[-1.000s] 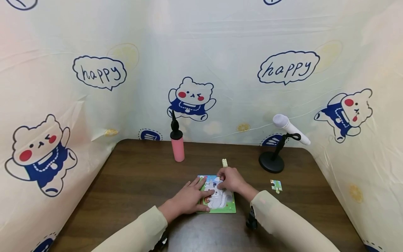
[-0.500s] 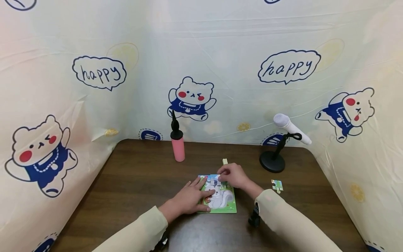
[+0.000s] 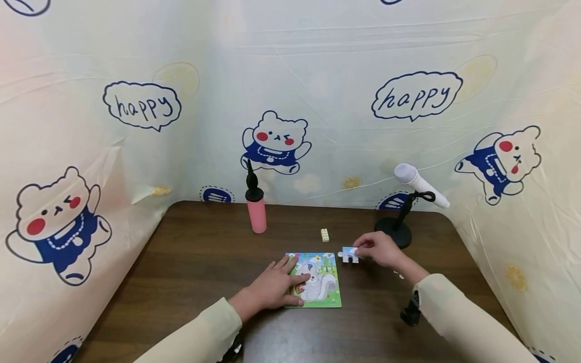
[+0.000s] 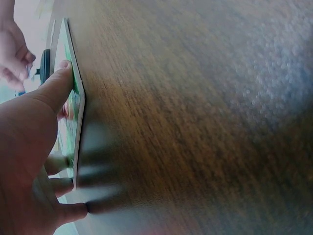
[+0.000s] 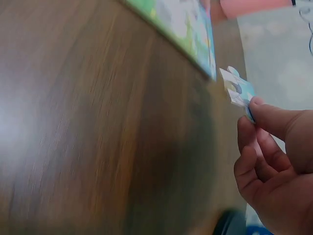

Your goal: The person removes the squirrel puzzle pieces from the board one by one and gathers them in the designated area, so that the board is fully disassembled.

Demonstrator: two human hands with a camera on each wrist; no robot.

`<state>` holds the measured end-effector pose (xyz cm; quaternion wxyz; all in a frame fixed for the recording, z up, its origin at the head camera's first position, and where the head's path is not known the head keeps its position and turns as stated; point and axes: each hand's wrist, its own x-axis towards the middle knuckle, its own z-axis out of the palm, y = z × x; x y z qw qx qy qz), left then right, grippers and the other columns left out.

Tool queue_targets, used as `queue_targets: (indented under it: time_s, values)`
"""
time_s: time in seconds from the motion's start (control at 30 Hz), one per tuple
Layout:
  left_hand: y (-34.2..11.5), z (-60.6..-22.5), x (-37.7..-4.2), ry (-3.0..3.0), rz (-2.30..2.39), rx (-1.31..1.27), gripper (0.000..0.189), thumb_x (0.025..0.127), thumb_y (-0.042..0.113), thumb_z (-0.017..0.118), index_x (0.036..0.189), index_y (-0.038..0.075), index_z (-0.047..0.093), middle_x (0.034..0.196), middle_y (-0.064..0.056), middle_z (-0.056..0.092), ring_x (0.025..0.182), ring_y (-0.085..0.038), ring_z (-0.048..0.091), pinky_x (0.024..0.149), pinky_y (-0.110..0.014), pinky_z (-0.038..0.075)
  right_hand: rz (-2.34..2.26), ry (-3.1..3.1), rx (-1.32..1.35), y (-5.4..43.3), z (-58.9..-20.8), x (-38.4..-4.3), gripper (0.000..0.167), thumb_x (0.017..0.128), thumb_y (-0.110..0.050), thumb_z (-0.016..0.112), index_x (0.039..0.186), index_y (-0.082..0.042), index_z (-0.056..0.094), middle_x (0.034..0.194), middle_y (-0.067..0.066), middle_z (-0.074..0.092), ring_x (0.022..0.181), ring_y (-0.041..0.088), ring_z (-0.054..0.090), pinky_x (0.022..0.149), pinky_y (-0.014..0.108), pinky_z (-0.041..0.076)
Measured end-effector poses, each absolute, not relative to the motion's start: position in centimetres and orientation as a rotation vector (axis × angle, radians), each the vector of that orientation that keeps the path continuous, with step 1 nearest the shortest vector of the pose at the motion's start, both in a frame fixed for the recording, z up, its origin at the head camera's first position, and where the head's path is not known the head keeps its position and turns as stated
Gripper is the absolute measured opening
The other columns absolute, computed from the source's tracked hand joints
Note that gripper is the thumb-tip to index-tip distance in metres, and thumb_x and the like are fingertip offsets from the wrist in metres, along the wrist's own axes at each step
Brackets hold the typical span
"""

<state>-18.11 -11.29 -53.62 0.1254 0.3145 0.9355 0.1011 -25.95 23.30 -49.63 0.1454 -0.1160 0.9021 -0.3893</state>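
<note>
A square picture puzzle (image 3: 324, 290) with a white squirrel-like animal on green lies flat on the table. My left hand (image 3: 274, 284) rests on its left part with fingers spread; in the left wrist view the thumb (image 4: 61, 81) lies on the near edge. To the right of the puzzle, my right hand (image 3: 379, 249) pinches a light-blue puzzle piece (image 3: 348, 254) between thumb and fingers. The right wrist view shows this piece (image 5: 238, 88) held above the table, apart from the puzzle's corner. Another puzzle piece (image 3: 398, 275) is mostly hidden under the right wrist.
A pale yellow toy brick (image 3: 325, 235) lies just behind the puzzle. Farther back stands a pink hand pump (image 3: 257, 216) with a black top. A white microphone (image 3: 422, 185) on a black stand (image 3: 392, 232) is close behind the right hand. A printed cloth hangs behind the table.
My right hand has moved from the puzzle's upper edge to the right, carrying the puzzle piece with it. The toy brick now shows fully. My left hand has stayed in place.
</note>
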Motion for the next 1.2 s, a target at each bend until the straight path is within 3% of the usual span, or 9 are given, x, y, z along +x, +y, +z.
queue_targets:
  time_s: [0.4, 1.0, 1.2]
  values:
    - [-11.4, -53.7, -18.0, 2.716, 0.305, 0.901, 0.07, 0.091, 0.07, 0.062, 0.153, 0.044, 0.045, 0.169, -0.015, 0.026, 0.156, -0.043, 0.022, 0.115, -0.068, 0.032, -1.049, 2.63, -0.296, 28.8, -50.6, -25.1, 0.01, 0.094, -0.012, 0.075, 0.102, -0.007, 0.077, 0.086, 0.004, 0.072, 0.075, 0.021, 0.061, 0.068, 0.034, 0.053]
    - [-11.3, -53.4, -18.2, 2.724, 0.277, 0.942, 0.07, 0.091, 0.069, 0.061, 0.154, 0.044, 0.045, 0.169, -0.016, 0.026, 0.155, -0.044, 0.024, 0.114, -0.066, 0.035, -0.864, 2.741, -0.295, 29.0, -51.9, -25.3, 0.005, 0.089, -0.009, 0.078, 0.094, -0.011, 0.08, 0.082, 0.0, 0.073, 0.071, 0.016, 0.058, 0.063, 0.033, 0.05]
    - [-11.3, -53.5, -18.4, 2.732, 0.277, 0.954, 0.069, 0.091, 0.069, 0.062, 0.152, 0.043, 0.047, 0.168, -0.015, 0.027, 0.155, -0.045, 0.021, 0.117, -0.072, 0.021, -0.828, 2.755, -0.313, 29.0, -52.1, -25.3, 0.007, 0.089, -0.006, 0.077, 0.092, -0.011, 0.08, 0.086, 0.001, 0.074, 0.071, 0.017, 0.059, 0.064, 0.033, 0.051]
